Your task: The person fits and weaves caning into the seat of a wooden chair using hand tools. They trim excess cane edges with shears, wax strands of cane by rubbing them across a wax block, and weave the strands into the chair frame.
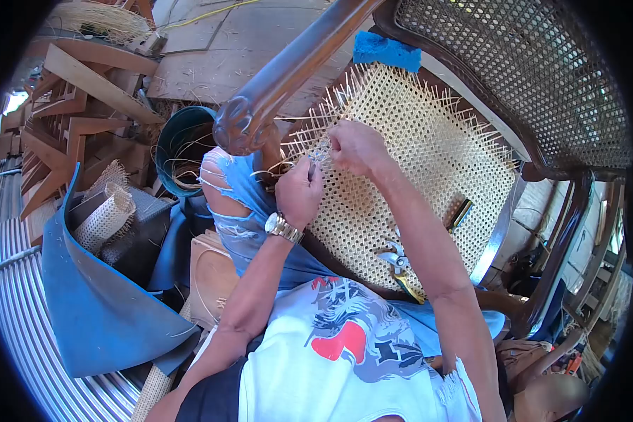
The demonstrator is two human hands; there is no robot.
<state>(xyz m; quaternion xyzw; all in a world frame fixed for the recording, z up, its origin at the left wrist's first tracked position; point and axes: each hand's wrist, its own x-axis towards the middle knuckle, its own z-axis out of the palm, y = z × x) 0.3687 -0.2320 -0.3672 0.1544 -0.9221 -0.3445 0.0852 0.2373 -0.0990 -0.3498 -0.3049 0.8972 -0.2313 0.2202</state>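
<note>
A sheet of woven cane webbing [401, 165] lies over the chair seat, its loose strands sticking out along the edges. At the webbing's left edge, my left hand [299, 193], with a watch on the wrist, is closed; a small dark piece shows by the thumb, too little to name. Just to its right, my right hand [357, 146] is closed in a pinch over the same edge. Whatever its fingers hold is hidden. Yellow-handled pruning shears [401, 267] and a dark, yellow-striped tool [461, 213] rest on the webbing. A blue sponge [387, 51] sits at the far edge.
A carved wooden chair arm [288, 74] crosses above my left hand. The cane chair back [520, 77] rises at the right. A dark green bucket [183, 151] with cane strands, blue sheet material [98, 281] and stacked wooden parts [70, 126] stand left. Part of another person [548, 397] shows lower right.
</note>
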